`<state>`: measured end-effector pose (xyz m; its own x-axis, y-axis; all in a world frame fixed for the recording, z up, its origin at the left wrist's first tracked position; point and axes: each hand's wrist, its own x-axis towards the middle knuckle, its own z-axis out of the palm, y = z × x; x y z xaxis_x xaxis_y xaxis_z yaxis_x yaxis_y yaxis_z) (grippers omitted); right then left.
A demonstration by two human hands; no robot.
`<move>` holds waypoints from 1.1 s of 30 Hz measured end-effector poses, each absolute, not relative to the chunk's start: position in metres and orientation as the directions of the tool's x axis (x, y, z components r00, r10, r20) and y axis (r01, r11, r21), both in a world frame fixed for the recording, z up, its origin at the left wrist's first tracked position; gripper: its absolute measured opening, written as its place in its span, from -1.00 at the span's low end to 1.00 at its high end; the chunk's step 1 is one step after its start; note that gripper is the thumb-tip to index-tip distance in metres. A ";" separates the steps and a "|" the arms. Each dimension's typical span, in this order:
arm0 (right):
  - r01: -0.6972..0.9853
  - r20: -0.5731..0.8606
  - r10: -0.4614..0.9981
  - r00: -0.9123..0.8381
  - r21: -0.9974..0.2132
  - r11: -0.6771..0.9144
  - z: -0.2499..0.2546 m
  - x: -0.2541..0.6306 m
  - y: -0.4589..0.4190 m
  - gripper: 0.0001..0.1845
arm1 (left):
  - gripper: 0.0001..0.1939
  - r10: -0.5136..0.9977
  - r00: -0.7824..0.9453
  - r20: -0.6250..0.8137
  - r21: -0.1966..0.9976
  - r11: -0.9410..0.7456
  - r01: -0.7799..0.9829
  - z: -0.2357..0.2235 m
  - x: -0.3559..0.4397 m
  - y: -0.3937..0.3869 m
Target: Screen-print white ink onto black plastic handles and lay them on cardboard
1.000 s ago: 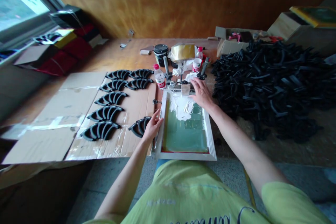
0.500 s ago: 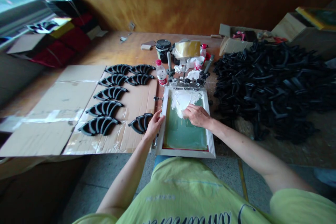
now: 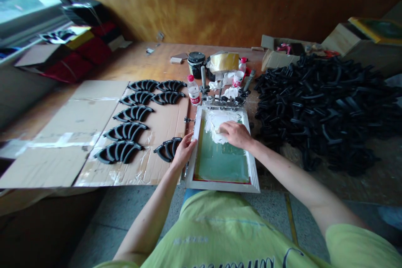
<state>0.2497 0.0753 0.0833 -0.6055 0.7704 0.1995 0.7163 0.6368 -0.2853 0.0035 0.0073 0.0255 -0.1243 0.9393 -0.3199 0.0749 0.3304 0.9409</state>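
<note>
A screen-printing frame (image 3: 255, 171) lies in front of me, its green mesh (image 3: 220, 163) smeared with white ink (image 3: 215, 119) at the far half. My left hand (image 3: 186, 150) grips the frame's left side, fingers at its outer edge. Over the ink, my right hand (image 3: 235, 135) is closed on a small pale squeegee (image 3: 221, 129), mostly hidden by the fingers. A metal hinge clamp (image 3: 224, 102) holds the far end of the frame. Just left of my left hand, a few curved black plastic parts (image 3: 168, 149) lie on cardboard.
Rows of curved black parts (image 3: 127, 132) lie on the cardboard sheet (image 3: 63, 134) at left. A big heap of black parts (image 3: 323, 109) covers the right side. Behind the clamp stand a bottle (image 3: 194, 92), a black tub (image 3: 196, 65) and a tape roll (image 3: 223, 63).
My right hand was open by the squeegee at the clamp end; it has taken hold of it and come toward me onto the ink. My left hand stays on the frame.
</note>
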 end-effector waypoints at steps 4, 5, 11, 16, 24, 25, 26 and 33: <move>0.828 0.211 0.902 -0.377 -0.360 0.430 0.111 0.249 0.137 -0.37 | -0.26 0.942 -0.070 -0.329 0.938 0.334 0.090 0.051 -0.002 0.009; 0.844 0.220 0.918 -0.331 -0.366 0.392 0.116 0.255 0.151 -0.32 | -0.27 0.946 -0.060 -0.318 0.943 0.322 0.083 0.060 -0.003 0.011; 0.801 0.290 0.957 0.028 -0.579 0.152 0.098 0.333 0.170 -0.66 | -0.45 0.990 -0.135 -0.044 0.996 0.033 -0.084 0.117 0.008 0.038; 0.761 0.178 0.977 -0.121 -0.615 0.207 0.033 0.336 0.114 -0.69 | -0.47 0.973 -0.230 0.022 0.983 -0.063 -0.172 0.137 0.023 0.075; 0.745 0.333 0.880 -0.339 -0.476 0.467 0.028 0.261 0.043 -0.85 | -0.38 0.852 0.074 -0.519 0.819 0.520 -0.242 0.060 0.074 0.012; 0.716 0.362 0.849 -0.386 -0.463 0.523 0.032 0.251 0.032 -0.83 | -0.40 0.826 0.101 -0.555 0.792 0.561 -0.241 0.053 0.078 0.001; 0.663 0.376 0.799 -0.470 -0.447 0.601 0.035 0.243 0.021 -0.79 | -0.42 0.820 0.083 -0.566 0.783 0.567 -0.255 0.047 0.079 -0.008; 0.922 0.134 0.975 -0.175 -0.326 0.210 0.011 0.345 0.013 -0.63 | -0.52 0.714 -0.478 -0.511 0.838 0.538 -0.093 -0.001 -0.042 -0.045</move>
<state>0.3453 0.0125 0.0114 -0.1746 0.9754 0.1343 0.9217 0.2099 -0.3261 -0.0416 -0.0446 -0.0006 -0.4777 0.7143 -0.5115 -0.0932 0.5377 0.8379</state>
